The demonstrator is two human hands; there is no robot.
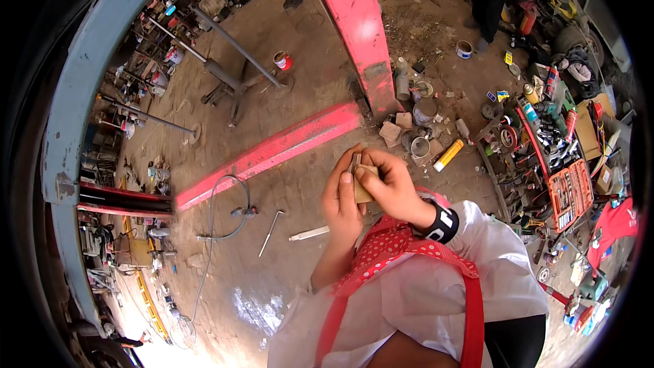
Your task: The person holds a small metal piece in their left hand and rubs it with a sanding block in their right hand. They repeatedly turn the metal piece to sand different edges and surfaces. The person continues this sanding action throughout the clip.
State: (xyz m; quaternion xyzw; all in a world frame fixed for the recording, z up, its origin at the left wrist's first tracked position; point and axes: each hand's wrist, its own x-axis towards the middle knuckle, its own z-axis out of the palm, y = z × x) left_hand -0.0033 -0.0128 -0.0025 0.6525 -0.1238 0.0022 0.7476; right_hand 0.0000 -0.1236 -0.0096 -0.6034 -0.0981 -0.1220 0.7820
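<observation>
My hands meet in front of my chest. Between the thumb and fingers of my left hand (340, 197) is a small grey metal piece (356, 159), its end pointing away from me. My right hand (394, 180) is closed on a flat tan piece (362, 193) that lies against the metal one; its material is unclear. Both thumbs press near the top of the two pieces, and the curled fingers hide their far sides. On the floor beyond my left forearm lie an L-shaped metal wrench (271, 234) and a pale flat bar (310, 234).
A red steel beam (272, 153) crosses the floor ahead, joined to a red post (357, 34). A blue-grey post (65, 123) stands left. A cable (210, 218) loops on the floor. To the right are a yellow tube (448, 155), an orange socket set (571, 194) and crowded tools. People stand beyond.
</observation>
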